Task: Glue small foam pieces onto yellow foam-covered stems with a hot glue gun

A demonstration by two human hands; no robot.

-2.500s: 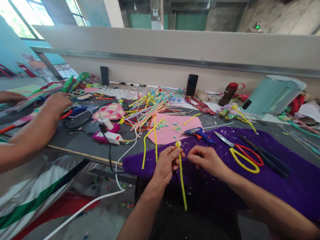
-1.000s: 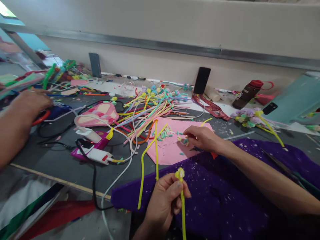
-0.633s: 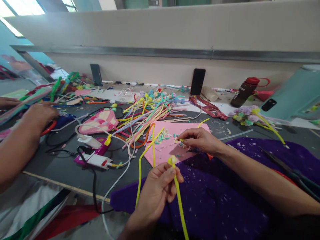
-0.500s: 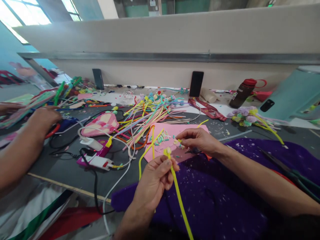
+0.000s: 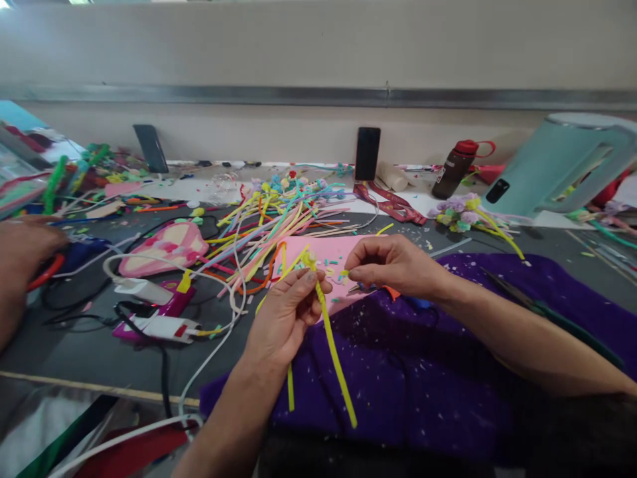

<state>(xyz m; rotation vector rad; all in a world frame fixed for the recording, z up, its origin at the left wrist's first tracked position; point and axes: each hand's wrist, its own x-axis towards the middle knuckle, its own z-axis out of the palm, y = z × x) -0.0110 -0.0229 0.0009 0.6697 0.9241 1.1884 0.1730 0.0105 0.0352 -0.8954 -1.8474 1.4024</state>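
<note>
Between its thumb and fingers my left hand (image 5: 293, 309) pinches a yellow fuzzy stem (image 5: 334, 358), which has a small pale tip at its top and hangs down to the right. My right hand (image 5: 393, 267) is closed in a pinch to the right of it, with a tiny yellow piece (image 5: 344, 273) at its fingertips. The two hands are a short way apart. Behind them lies a pink sheet (image 5: 343, 302) scattered with small teal and yellow bits. Dark purple cloth (image 5: 398, 398), dotted with flecks, spreads below my hands.
Coloured stems (image 5: 279, 229) are heaped behind the sheet. At left are a power strip (image 5: 174, 299) with cables and a person's hand (image 5: 30, 245). Scissors (image 5: 542, 309) lie on the cloth; a bottle (image 5: 454, 169) and teal kettle (image 5: 542, 162) stand at back right.
The view has turned to the right, so most things sit further left. My right hand's fingertips have drawn back slightly from the pink sheet's bits. The yellow stem remains in my left hand.
</note>
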